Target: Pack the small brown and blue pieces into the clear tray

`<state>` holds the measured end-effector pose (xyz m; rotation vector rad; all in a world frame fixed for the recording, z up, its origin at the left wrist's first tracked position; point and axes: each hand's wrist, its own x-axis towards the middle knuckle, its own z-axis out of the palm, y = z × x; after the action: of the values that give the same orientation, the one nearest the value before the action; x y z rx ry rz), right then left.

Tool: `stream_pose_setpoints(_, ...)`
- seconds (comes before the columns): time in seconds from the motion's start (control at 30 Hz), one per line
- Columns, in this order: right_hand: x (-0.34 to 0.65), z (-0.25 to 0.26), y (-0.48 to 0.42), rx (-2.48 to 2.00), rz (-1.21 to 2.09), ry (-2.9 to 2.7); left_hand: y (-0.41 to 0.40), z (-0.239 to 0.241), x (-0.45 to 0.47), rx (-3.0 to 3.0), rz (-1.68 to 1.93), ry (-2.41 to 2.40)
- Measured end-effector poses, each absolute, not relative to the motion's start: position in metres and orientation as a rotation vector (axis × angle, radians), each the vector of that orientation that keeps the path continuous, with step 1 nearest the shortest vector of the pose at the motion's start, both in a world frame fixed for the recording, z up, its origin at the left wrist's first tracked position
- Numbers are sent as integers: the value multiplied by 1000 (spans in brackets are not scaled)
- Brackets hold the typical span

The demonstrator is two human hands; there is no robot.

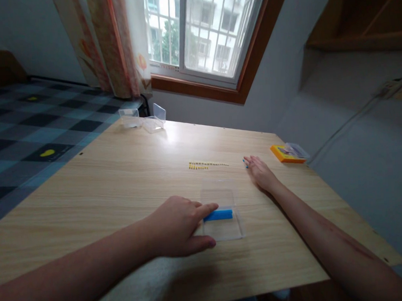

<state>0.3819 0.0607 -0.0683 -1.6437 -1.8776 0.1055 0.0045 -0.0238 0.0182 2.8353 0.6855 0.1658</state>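
Observation:
My left hand [183, 224] reaches over the left side of a clear plastic box [223, 233] with its index finger stretched along a bundle of blue sticks [220, 214] inside. The thumb is apart from that finger, near the box's front left part; the other fingers are mostly hidden. Farther off, my right hand [259, 172] lies low on the table with its fingers together, and small blue pieces [246, 167] show at its fingertips. To its left, small yellow and dark pieces [208, 164] lie in two rows, the back one longer.
Two open clear boxes [155, 123] stand at the table's far left corner. An orange and yellow packet [288, 154] with a clear lid lies near the right edge. The wooden table [121, 182] borders a checked bed [49, 119] on the left and a wall with a window behind.

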Motion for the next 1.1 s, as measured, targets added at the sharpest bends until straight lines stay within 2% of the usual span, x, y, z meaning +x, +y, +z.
stream_pose_setpoints(0.2, 383, -65, 58, -1751, 80, -1876, -23, 19, 5, 2857, 177, 675)
stream_pose_setpoints(0.5, 401, -30, 40, -1920, 76, -1851, -23, 16, 3, 2848, 218, 632)
stream_pose_setpoints(0.83, 412, -11, 27, -2104, 270, -1809, -21, 15, 3, 2845, 216, 602)
stream_pose_setpoints(1.1, 399, 5, 15, -2039, 365, -1860, -17, 12, -2, 2811, 630, 478)
